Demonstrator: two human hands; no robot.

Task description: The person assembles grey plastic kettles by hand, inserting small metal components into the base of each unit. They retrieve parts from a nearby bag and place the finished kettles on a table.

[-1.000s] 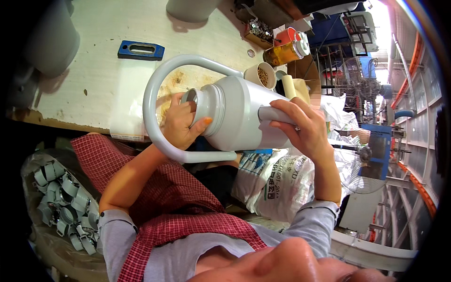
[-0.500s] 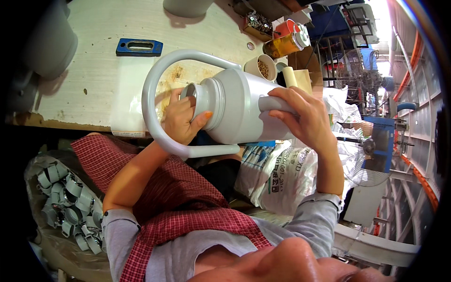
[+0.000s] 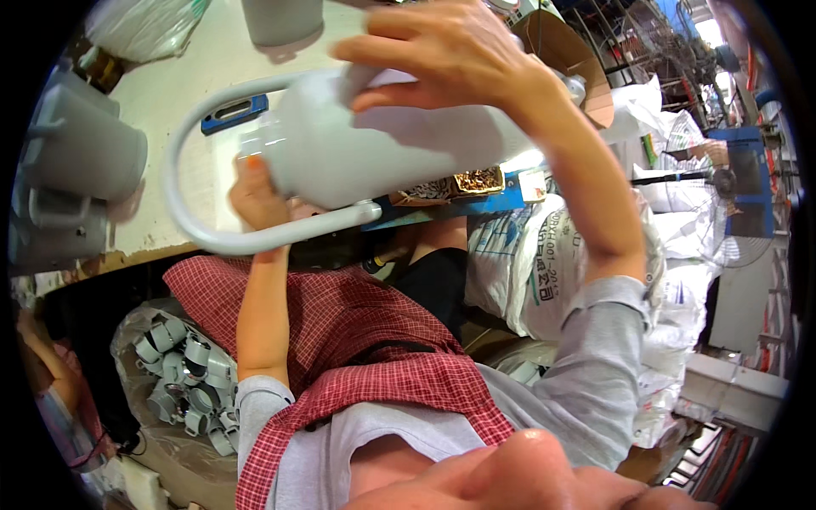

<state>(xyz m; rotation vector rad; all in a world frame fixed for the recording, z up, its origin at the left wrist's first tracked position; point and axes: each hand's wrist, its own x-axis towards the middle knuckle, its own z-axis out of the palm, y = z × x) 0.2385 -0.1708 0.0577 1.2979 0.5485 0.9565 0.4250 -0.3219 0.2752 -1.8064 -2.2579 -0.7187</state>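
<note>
I hold a grey plastic watering can (image 3: 374,149) on its side in front of me, above the edge of the pale worktable (image 3: 183,212). Its long looped handle (image 3: 200,229) arcs round to the left and below the body. My right hand (image 3: 442,51) spreads over the top of the can's body, fingers apart and pressed on it. My left hand (image 3: 255,191) grips the can at its left end, partly hidden behind the body. A red checked apron (image 3: 340,340) covers my lap below.
Grey plastic cans (image 3: 76,161) stand stacked at the table's left; another (image 3: 280,17) at the back. A blue tool (image 3: 234,112) lies on the table. A bag of grey plastic fittings (image 3: 183,382) sits lower left. White sacks (image 3: 527,263) and a cardboard box (image 3: 569,59) stand right.
The can has been lifted much closer to the camera and swung, blurred by motion. My right hand moved from the spout end onto the top of the body.
</note>
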